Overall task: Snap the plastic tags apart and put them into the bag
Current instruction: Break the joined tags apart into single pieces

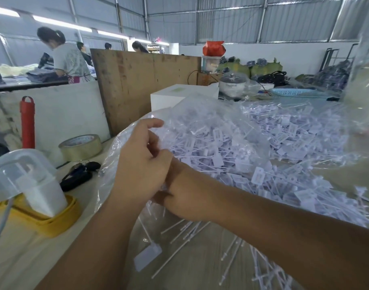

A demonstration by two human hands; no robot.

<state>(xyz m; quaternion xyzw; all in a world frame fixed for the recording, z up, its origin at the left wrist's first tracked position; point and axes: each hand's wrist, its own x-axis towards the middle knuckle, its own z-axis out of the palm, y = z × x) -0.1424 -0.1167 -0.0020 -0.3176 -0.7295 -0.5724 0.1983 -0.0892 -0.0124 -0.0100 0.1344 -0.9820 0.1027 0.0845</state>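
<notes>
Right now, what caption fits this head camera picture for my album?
Left hand holds the clear bag of white plastic tags while the right hand meets it.

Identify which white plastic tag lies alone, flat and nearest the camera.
The rectangular white plastic tag below the left hand, lying apart from the heaped tags.

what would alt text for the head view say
Left hand grips the rim of a clear plastic bag full of white plastic tags; the right hand reaches in behind it. A tape roll sits left.
</notes>
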